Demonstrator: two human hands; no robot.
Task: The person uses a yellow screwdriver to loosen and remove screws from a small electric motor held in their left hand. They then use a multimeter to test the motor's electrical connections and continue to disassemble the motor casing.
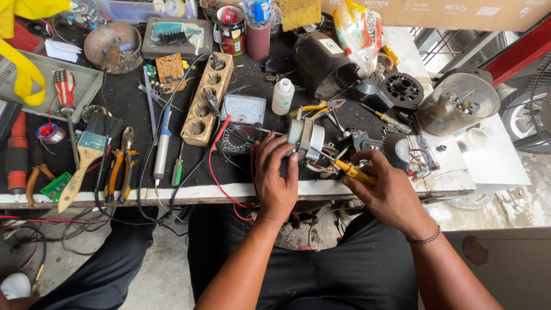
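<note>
My left hand (275,172) grips a small silver fan motor (306,138) at the front edge of the black work mat, steadying it from the left. My right hand (383,186) holds a yellow-handled screwdriver (354,171), whose thin shaft points up-left into the motor's wiring side. Red and other coloured wires hang from the motor between my two hands. An analogue multimeter (242,113) with a red lead lies just left of the motor.
A wooden socket strip (206,99), soldering iron (163,143), pliers (121,163), a paintbrush (86,158) and a red-handled screwdriver (65,95) lie to the left. A white bottle (282,95), black motor housing (321,60) and clear dome (459,103) stand behind and right.
</note>
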